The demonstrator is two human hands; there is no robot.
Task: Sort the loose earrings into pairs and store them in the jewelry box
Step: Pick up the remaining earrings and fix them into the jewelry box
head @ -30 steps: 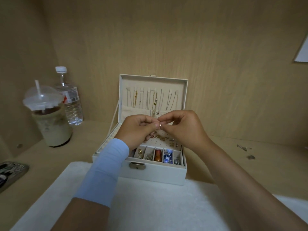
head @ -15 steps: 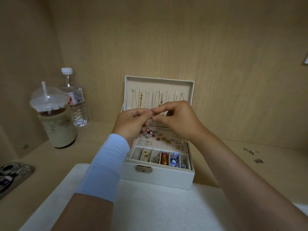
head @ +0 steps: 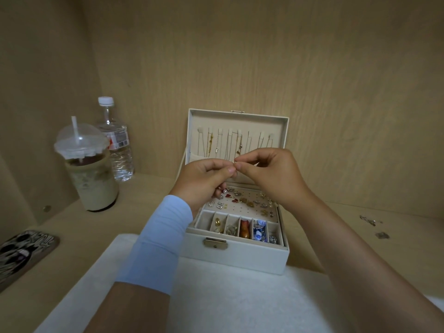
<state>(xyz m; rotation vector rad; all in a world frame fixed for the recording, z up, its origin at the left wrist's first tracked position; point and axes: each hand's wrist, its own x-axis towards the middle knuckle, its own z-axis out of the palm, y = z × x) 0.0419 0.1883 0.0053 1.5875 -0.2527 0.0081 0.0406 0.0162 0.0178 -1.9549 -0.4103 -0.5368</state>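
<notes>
Head | jewelry box [head: 252,259] open | earrings [head: 243,200] on panel [head: 249,211] | necklaces [head: 231,145] in lid [head: 240,121]

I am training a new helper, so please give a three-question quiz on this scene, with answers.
1. True or false: the jewelry box stands with its lid open.
2. What stands left of the box? A) a drink cup and a water bottle; B) a lamp; C) a mirror.
3. What do the left hand and right hand pinch between them?
Key: 1 true; 2 A; 3 a small earring.
</notes>
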